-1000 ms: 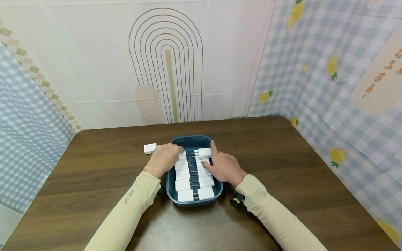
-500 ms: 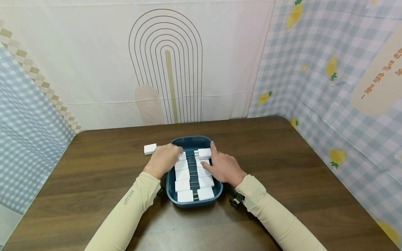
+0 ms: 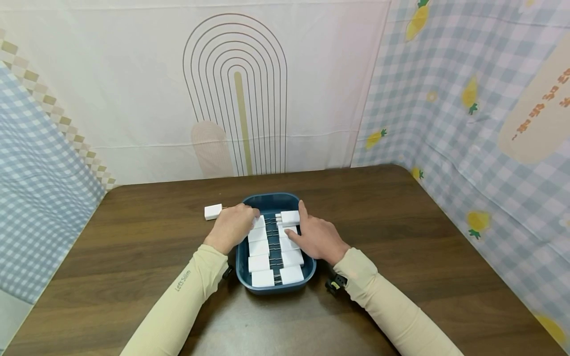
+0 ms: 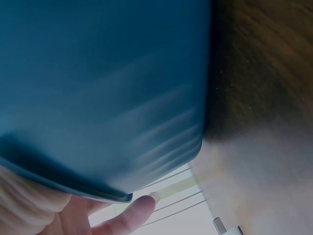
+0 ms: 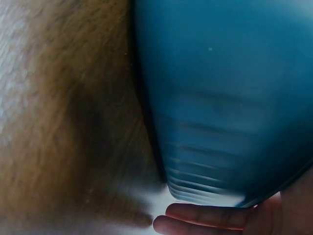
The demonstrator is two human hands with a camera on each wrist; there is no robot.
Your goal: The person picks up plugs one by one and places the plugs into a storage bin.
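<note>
A dark blue plastic basin (image 3: 270, 291) holds two columns of white power adapters, such as one white power adapter (image 3: 262, 278), their thin metal prongs facing inward. At its far left rim my left hand (image 3: 232, 222) reaches in with curled fingers, gripping the farthest adapter (image 3: 258, 222) of the left column; the fingertips are mostly hidden. Opposite, my right hand (image 3: 321, 236) lies over the right rim. Its thumb rests on the adapters inside, near the topmost adapter (image 3: 290, 217), while straight fingers (image 5: 200, 214) extend along the outside of the basin (image 5: 220, 98).
Left of the basin, one white power adapter (image 3: 213, 211) lies loose on the brown wooden table (image 3: 147, 237), partly behind my left hand. A printed cloth (image 3: 329, 99) hangs behind the table, and checked cloth (image 3: 445, 123) hangs at its right.
Both hands keep their places at the basin's rims. The left fingers and the farthest left adapter shift slightly; the other adapters stay still.
</note>
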